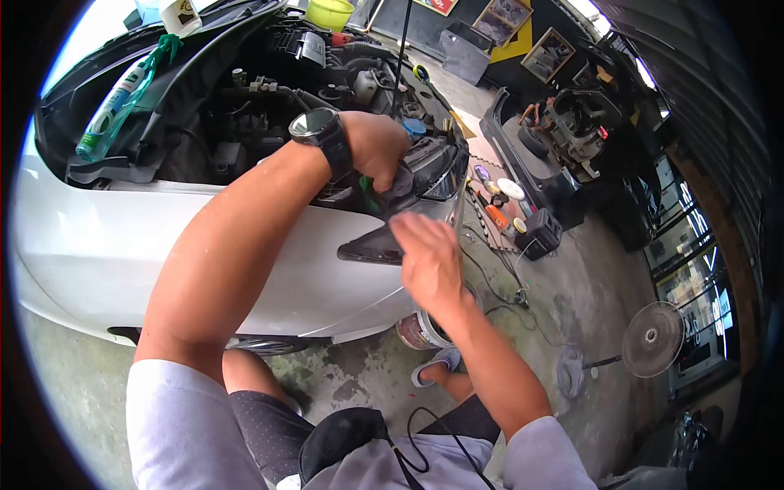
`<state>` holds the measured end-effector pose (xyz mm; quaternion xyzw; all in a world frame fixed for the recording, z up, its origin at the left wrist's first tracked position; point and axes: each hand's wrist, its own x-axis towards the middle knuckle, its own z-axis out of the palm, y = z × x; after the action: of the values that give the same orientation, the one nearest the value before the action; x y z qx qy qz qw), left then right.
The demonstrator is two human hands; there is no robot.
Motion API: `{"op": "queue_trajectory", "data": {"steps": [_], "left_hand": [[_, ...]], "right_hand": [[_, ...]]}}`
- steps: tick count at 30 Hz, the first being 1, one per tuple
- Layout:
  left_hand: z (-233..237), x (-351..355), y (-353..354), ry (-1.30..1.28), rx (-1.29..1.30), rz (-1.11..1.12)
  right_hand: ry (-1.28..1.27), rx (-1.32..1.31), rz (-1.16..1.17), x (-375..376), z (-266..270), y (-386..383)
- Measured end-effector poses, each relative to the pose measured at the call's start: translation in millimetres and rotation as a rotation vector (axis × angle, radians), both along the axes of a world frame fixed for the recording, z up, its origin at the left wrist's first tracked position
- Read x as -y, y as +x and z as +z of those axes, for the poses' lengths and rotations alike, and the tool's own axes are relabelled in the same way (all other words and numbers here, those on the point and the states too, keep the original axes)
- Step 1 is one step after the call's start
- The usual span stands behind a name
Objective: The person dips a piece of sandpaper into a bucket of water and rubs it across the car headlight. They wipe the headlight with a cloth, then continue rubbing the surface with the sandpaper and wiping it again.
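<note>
My left hand (pixel 377 149), with a black watch on its wrist, is at the front corner of the open engine bay, beside the headlight (pixel 439 173). Its fingers are curled round what looks like a dark grey cloth (pixel 399 183), partly hidden by the hand. Something green (pixel 369 196) shows just below the fingers. My right hand (pixel 431 260) is lower, over the white fender near the dark triangular trim piece (pixel 371 247). Motion blurs its fingers, and I cannot make out anything in them.
A green spray bottle (pixel 122 106) lies by the windshield base. Below the bumper stands a bucket (pixel 420 331). On the floor to the right are tools, a black case (pixel 539 234), cables and a fan (pixel 653 339). A removed bumper (pixel 523 155) rests farther back.
</note>
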<state>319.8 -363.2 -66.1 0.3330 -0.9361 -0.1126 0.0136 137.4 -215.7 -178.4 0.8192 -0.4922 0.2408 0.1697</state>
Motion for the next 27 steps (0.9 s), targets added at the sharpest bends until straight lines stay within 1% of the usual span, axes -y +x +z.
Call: {"op": "queue_trajectory", "data": {"steps": [2, 3, 5, 7, 9, 11, 13, 14, 15, 17, 19, 21, 22, 23, 25, 26, 27], "left_hand": [[1, -1, 2, 0.043, -0.083, 0.024], [-4, 2, 1, 0.046, -0.078, 0.017], [-10, 14, 2, 0.037, -0.238, -0.014], [-6, 11, 4, 0.029, -0.273, -0.013], [-1, 7, 6, -0.020, -0.323, -0.007], [1, 4, 7, -0.021, -0.355, -0.038], [1, 5, 8, -0.033, -0.390, -0.058], [-1, 8, 6, -0.046, -0.411, -0.063], [-2, 9, 6, -0.052, -0.434, -0.067], [-3, 12, 2, -0.001, -0.480, -0.078], [-7, 10, -3, 0.058, -0.515, -0.095], [-9, 6, -4, 0.112, -0.587, -0.099], [-9, 2, -3, 0.046, -0.599, -0.135], [-9, 3, -4, 0.044, -0.601, -0.135], [-13, 4, -7, -0.022, -0.636, -0.223], [-16, 5, -7, -0.016, -0.634, -0.222], [-14, 5, -8, -0.014, -0.606, -0.206]], "right_hand": [[-0.030, 0.059, 0.101, 1, -4, -5], [-0.028, 0.065, 0.094, 6, -4, -12], [0.052, -0.001, -0.067, 15, 2, -21], [0.045, -0.048, -0.051, 4, 0, -9], [-0.024, 0.009, 0.066, -3, -4, -1], [-0.019, 0.005, 0.050, 10, -5, -22], [0.034, 0.020, -0.102, 18, 3, -25], [0.101, -0.045, -0.119, 14, 3, -20], [0.100, -0.047, -0.117, 9, 2, -13], [-0.014, -0.016, 0.027, -1, -5, -5], [-0.017, -0.003, 0.029, 10, -7, -22], [0.015, -0.029, -0.136, 18, -2, -27], [0.037, -0.076, -0.132, 16, 0, -21], [0.035, -0.077, -0.132, 10, 0, -12], [-0.027, 0.006, 0.039, -3, -6, -1], [0.029, -0.007, 0.039, 3, -2, -10], [0.032, -0.003, 0.037, 9, -3, -17]]}}
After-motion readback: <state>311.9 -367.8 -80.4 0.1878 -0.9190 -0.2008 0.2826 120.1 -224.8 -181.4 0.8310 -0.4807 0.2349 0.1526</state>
